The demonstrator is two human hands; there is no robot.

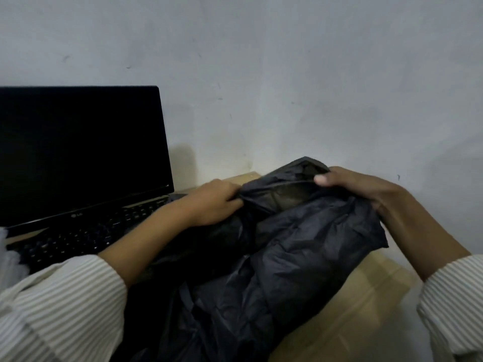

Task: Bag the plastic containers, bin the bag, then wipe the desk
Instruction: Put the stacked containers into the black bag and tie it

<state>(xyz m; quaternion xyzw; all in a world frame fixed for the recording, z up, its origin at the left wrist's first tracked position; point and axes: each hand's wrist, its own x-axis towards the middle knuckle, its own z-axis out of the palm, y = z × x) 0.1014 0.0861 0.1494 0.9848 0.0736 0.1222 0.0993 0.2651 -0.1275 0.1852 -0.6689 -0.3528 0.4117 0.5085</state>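
A large black plastic bag (300,246) lies crumpled on the wooden desk (366,296), bulging as if something is inside. Its mouth faces the wall and is held apart. My left hand (211,202) grips the left side of the bag's rim in a bunch. My right hand (358,189) holds the right side of the rim, thumb pressed over the edge. Inside the opening I see only a dim, dark shape; no plastic container shows plainly.
A black laptop (78,158) with a dark screen stands open at the left, its keyboard (86,236) partly under my left forearm. A pale wall (287,74) rises right behind the desk. Something white (7,257) shows at the left edge.
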